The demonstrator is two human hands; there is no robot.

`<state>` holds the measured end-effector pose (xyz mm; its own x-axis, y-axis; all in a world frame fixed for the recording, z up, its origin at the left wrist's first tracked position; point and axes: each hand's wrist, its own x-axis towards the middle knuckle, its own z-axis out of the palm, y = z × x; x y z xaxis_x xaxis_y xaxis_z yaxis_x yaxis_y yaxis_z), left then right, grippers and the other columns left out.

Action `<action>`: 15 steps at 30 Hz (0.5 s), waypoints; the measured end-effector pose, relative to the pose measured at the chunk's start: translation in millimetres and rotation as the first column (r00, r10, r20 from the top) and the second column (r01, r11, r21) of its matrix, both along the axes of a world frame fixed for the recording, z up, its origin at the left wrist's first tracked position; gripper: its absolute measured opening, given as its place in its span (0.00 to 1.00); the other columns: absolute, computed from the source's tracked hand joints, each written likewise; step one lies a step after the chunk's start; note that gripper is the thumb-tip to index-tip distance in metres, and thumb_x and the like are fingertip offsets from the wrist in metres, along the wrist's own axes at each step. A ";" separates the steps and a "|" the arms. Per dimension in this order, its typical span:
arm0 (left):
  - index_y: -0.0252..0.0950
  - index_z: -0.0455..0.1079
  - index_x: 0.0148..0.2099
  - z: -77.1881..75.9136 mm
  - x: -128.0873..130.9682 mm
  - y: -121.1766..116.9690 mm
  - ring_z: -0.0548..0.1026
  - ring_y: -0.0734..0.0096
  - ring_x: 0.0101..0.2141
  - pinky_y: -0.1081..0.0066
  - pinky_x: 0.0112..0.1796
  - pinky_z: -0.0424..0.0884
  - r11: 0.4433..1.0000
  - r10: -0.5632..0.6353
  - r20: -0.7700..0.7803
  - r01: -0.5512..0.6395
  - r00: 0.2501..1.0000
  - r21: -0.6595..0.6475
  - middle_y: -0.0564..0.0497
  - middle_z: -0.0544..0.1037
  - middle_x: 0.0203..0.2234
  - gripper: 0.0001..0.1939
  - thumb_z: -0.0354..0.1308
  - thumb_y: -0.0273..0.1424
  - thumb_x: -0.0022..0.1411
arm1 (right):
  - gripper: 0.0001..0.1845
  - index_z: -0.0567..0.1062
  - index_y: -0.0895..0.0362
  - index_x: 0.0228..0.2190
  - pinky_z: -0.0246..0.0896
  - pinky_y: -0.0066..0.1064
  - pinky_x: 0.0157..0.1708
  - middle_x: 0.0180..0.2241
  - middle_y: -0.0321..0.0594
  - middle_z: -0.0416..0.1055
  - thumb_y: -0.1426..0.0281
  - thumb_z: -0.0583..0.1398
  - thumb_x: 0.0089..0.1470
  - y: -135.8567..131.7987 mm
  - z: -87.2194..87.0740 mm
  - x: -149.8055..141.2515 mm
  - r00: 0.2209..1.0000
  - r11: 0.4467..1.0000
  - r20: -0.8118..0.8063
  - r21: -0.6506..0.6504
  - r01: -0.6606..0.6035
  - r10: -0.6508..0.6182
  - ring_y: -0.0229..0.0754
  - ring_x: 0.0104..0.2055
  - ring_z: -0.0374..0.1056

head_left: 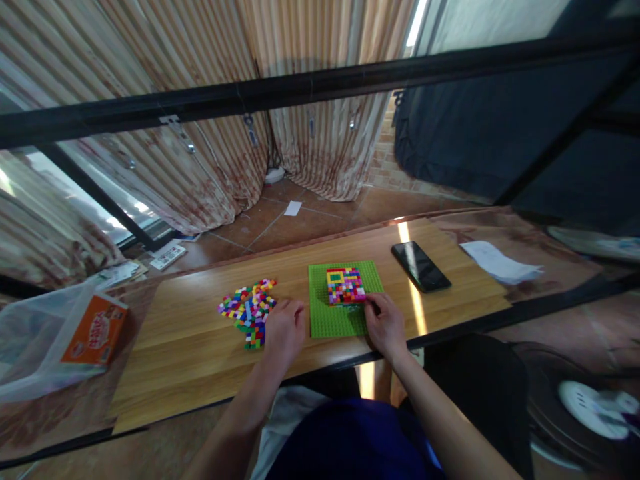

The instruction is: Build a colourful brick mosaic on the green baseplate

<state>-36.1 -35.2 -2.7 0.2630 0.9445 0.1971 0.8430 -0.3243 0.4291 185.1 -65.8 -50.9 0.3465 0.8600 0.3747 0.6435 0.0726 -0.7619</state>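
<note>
In the head view, a flat panel of small multicoloured plastic bricks (345, 293) is seen on a square, bright green studded baseplate (335, 323). A margin of green studs is left on every side of the panel, the widest toward the person. The panel's near right corner is met by the bent thumb and forefinger of the right hand (385, 325), held close together; whether a brick is pinched there cannot be told. The baseplate's right edge is partly covered by that hand. The left hand (286, 327) is held loosely curled just beside a loose heap of mixed coloured bricks (250, 303); its grip cannot be told.

The heap and the baseplate are separated by a strip of the wood-grained worktop (185, 373), partly taken up by the left hand. Broad wood surface is shown left of the heap. To the right of the baseplate, a black rectangular smartphone (423, 267) is laid, crossed by a sunlight streak. Beyond the worktop's left end, a translucent plastic bin (45, 380) is placed.
</note>
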 end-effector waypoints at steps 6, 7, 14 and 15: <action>0.37 0.74 0.39 10.6 28.7 0.7 0.75 0.67 0.37 0.69 0.41 0.69 0.997 -0.080 0.241 0.083 0.967 -0.006 0.49 0.78 0.33 0.08 0.53 0.27 0.63 | 0.11 0.76 0.57 0.32 0.63 0.35 0.36 0.33 0.44 0.73 0.69 0.53 0.57 0.1 2.3 -1.1 1.000 1.000 -0.017 0.007 0.002 -0.002 0.44 0.36 0.68; 0.37 0.74 0.39 11.4 35.0 0.5 0.75 0.68 0.37 0.69 0.41 0.69 0.995 -0.091 0.265 0.096 0.960 -0.006 0.49 0.79 0.34 0.08 0.53 0.27 0.63 | 0.11 0.76 0.57 0.32 0.63 0.35 0.36 0.33 0.44 0.73 0.69 0.53 0.57 0.0 2.8 -1.3 1.000 1.000 -0.020 0.007 0.001 -0.001 0.44 0.36 0.68; 0.38 0.74 0.38 6.7 68.5 2.1 0.75 0.67 0.39 0.65 0.44 0.65 0.984 -0.178 0.273 0.163 0.945 0.075 0.50 0.80 0.34 0.06 0.55 0.29 0.63 | 0.12 0.76 0.57 0.33 0.62 0.35 0.37 0.34 0.44 0.72 0.69 0.52 0.57 0.5 1.8 -0.7 1.000 1.000 -0.016 -0.009 -0.012 0.012 0.43 0.36 0.68; 0.38 0.74 0.38 5.3 70.8 2.9 0.75 0.67 0.38 0.64 0.44 0.64 0.981 -0.189 0.266 0.170 0.945 0.093 0.51 0.80 0.34 0.06 0.55 0.29 0.63 | 0.12 0.76 0.57 0.33 0.63 0.35 0.37 0.34 0.44 0.72 0.69 0.52 0.57 0.7 1.2 -0.5 1.000 1.000 -0.014 -0.005 -0.012 0.012 0.43 0.36 0.68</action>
